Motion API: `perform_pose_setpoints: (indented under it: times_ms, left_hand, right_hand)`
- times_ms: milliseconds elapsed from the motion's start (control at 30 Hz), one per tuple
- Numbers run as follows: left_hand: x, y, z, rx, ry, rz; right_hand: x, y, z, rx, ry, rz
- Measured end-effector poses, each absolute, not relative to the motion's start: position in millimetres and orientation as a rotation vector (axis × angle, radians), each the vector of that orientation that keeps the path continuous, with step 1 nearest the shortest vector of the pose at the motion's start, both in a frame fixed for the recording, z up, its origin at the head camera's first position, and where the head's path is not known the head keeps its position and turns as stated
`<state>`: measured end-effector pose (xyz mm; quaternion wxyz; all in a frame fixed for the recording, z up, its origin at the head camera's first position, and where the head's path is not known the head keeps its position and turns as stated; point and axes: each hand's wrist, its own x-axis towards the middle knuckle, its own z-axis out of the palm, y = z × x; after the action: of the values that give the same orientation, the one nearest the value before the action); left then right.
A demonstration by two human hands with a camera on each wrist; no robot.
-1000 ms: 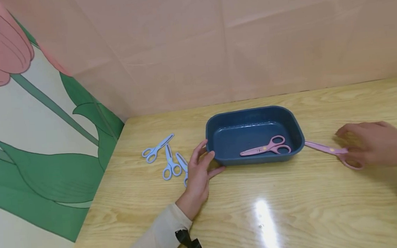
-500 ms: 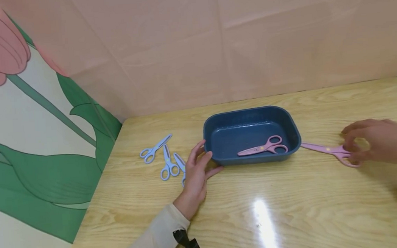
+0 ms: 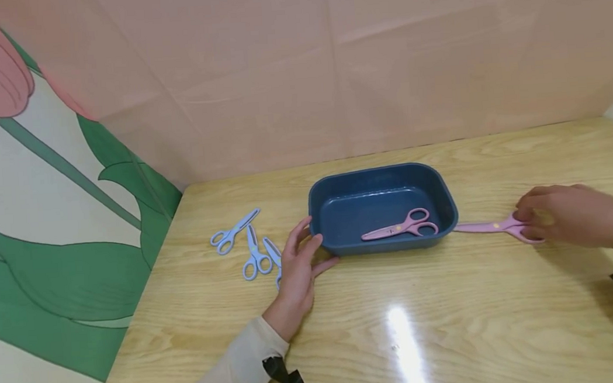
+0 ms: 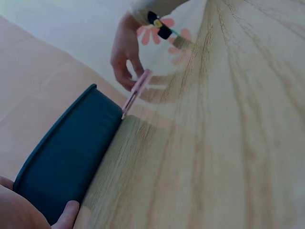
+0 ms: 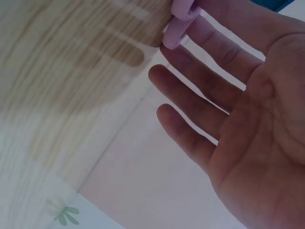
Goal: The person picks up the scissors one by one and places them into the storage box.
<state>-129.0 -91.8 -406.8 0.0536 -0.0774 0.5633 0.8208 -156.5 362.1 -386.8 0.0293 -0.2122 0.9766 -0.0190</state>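
A dark blue open-topped plastic box (image 3: 362, 248) stands mid-table with pink scissors (image 3: 403, 226) lying inside, handles to the right. My left hand (image 3: 297, 274) holds the box's near left corner, fingers at the rim and thumb along the near wall. My right hand (image 3: 561, 214) pinches the handle loops of a second pair of pink scissors (image 3: 488, 226), to the right of the box. Their shut blades point left, with the tip at the box's right end. In the right wrist view the other fingers (image 5: 186, 98) stay extended below the pink handle (image 5: 178, 28).
Several blue scissors lie left of the box: one upper pair (image 3: 235, 231), one middle pair (image 3: 256, 256), and one (image 3: 272, 252) partly hidden behind my left hand. A pink-covered wall (image 3: 331, 78) rises behind the wooden table (image 3: 478, 321). A flower-patterned panel (image 3: 63, 259) stands at left.
My right hand has taken hold of the right pink scissors and turned them so they lie nearly level with the box's lower edge. The left hand stays at the box. The view shifts slightly.
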Motion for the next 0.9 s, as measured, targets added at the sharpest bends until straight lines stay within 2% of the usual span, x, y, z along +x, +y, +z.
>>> perform_pose_setpoints:
  times_ms: [300,700,900]
  left_hand:
    - [-129.3,-91.4,-406.4,-0.234,1.716,2.486]
    - [-128.8,-89.6,-405.2,-0.212,1.705,2.486]
    - [-129.3,-92.0,-407.0,-0.218,1.707,2.495]
  right_hand:
    - [-159.0,363.4,-389.9,-0.644,3.033,-0.118]
    - [-156.5,360.9,-393.6,-0.87,3.204,-0.14]
    - [-157.1,348.6,-390.4,-0.773,3.187,-0.06]
